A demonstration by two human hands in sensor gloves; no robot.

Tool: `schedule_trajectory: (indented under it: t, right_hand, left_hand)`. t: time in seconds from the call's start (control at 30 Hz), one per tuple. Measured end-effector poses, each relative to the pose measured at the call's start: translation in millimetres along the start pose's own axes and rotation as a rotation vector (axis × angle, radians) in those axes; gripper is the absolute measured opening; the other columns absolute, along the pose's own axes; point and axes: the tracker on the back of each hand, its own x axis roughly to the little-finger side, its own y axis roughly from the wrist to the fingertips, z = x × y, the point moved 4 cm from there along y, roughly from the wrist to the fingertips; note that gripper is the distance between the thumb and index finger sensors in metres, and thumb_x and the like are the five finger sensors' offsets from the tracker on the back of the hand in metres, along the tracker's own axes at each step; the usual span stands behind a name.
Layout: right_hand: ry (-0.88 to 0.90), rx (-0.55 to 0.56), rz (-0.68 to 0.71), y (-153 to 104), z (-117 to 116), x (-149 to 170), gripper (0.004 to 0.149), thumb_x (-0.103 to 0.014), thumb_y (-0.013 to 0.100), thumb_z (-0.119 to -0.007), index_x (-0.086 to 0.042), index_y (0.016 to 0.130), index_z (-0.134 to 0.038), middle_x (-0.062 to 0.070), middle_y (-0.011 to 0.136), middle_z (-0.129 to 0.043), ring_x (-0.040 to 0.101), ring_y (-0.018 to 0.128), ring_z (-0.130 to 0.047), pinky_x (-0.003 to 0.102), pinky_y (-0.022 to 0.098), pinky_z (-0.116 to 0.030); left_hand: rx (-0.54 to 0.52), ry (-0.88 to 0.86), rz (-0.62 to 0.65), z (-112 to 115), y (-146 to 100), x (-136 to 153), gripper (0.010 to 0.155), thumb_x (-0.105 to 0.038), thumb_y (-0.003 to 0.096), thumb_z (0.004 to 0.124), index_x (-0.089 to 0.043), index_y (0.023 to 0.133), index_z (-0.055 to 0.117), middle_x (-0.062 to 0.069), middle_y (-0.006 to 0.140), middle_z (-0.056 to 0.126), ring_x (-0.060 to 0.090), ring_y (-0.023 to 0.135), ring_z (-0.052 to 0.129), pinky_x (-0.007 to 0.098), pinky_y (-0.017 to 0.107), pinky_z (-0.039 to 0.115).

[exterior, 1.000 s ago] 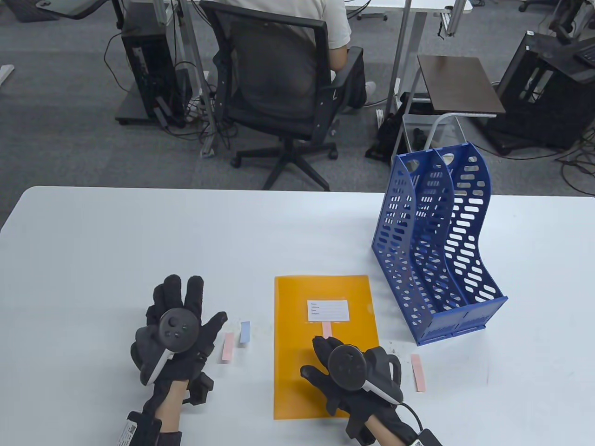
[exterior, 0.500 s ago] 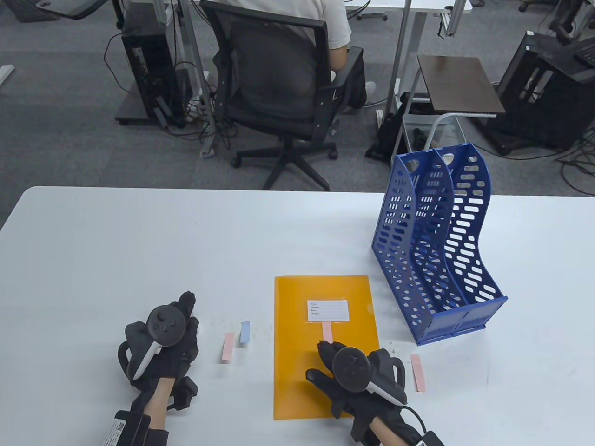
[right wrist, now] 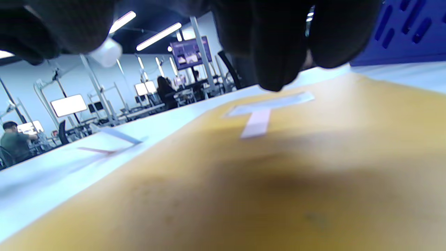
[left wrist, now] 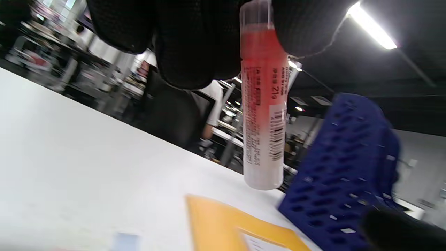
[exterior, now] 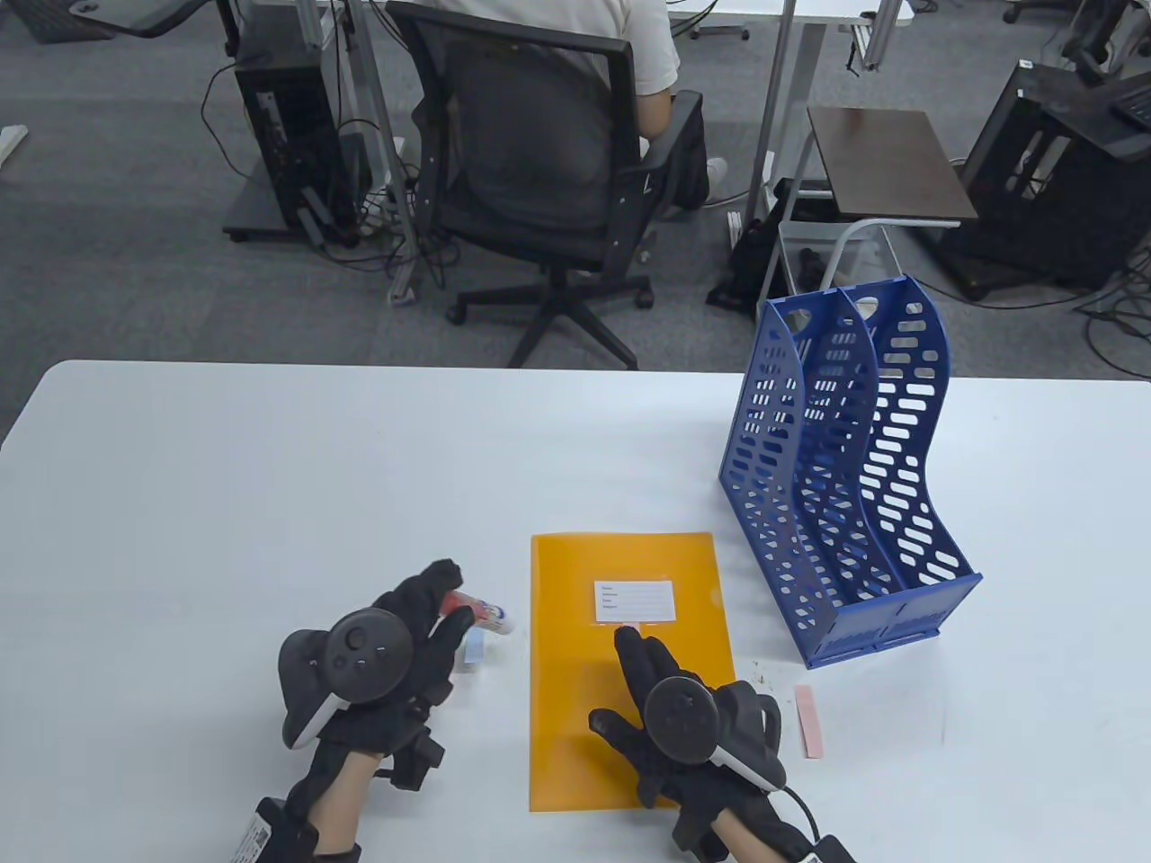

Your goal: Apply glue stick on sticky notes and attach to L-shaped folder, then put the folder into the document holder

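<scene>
An orange L-shaped folder [exterior: 575, 710] lies flat in front of me, with a white label [exterior: 635, 601] on it. Just below the label a pink sticky note [right wrist: 257, 126] lies on the folder. My right hand [exterior: 629, 656] rests on the folder, its straight index finger laid along that note and hiding most of it. To the folder's left, my left hand [exterior: 447, 600] grips a red and white glue stick [exterior: 481, 613], which hangs from the fingers [left wrist: 263, 104]. It is held above a blue sticky note [exterior: 471, 654]. The blue document holder [exterior: 845, 485] stands at the right.
A loose pink sticky note [exterior: 811, 720] lies on the white table [exterior: 225, 467] between the folder and the holder's front. Beyond the table's far edge, a person sits in an office chair [exterior: 539, 153] with their back to me.
My left hand closed, then moved right and now holds the glue stick over the notes left of the folder, hiding the pink one there. My right index finger slid up along the folder's pink note.
</scene>
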Motion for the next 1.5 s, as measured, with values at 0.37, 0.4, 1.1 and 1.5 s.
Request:
schedule_trajectory:
  t: [0.37,0.4,1.1,1.5]
  right_hand:
    - [0.081,0.109,0.107,-5,5,-16,0.077,-0.063,0.045,-0.069,-0.010,0.100,-0.062,0.014,0.080,-0.086,0.040,0.068,-0.093,0.058,0.048,-0.078]
    - [0.103,0.122,0.121,-6,6,-19,0.071,-0.060,0.046,-0.069,-0.011,0.096,-0.067,0.012,0.076,-0.089,0.039,0.065,-0.094,0.056,0.046,-0.079]
    - [-0.045,0.247,0.155,-14,13,-36,0.066,-0.061,0.044,-0.068,-0.008,0.082,-0.080,0.003,0.051,-0.095,0.023,0.039,-0.102,0.046,0.030,-0.087]
    - [0.028,0.213,0.117,-10,8,-18,0.066,-0.059,0.044,-0.072,-0.010,0.088,-0.074,0.006,0.062,-0.093,0.030,0.051,-0.100,0.052,0.038,-0.084]
  left_hand:
    - [0.276,-0.372,0.140,81,-3,-24,0.057,-0.045,0.0520,0.074,-0.015,0.101,0.069,0.010,0.088,0.092,0.027,0.070,0.098,0.054,0.060,0.076]
    - [0.268,-0.394,0.131,82,-3,-21,0.057,-0.045,0.0519,0.074,-0.014,0.100,0.069,0.010,0.086,0.092,0.027,0.069,0.098,0.054,0.060,0.076]
    - [-0.040,-0.488,-0.094,26,-9,54,0.062,-0.051,0.0512,0.070,-0.001,0.084,0.085,0.007,0.052,0.105,0.020,0.042,0.109,0.048,0.044,0.088]
    - [0.125,0.128,-0.469,34,-19,141,0.053,-0.039,0.0511,0.081,-0.024,0.101,0.071,0.009,0.101,0.075,0.034,0.094,0.078,0.062,0.071,0.060]
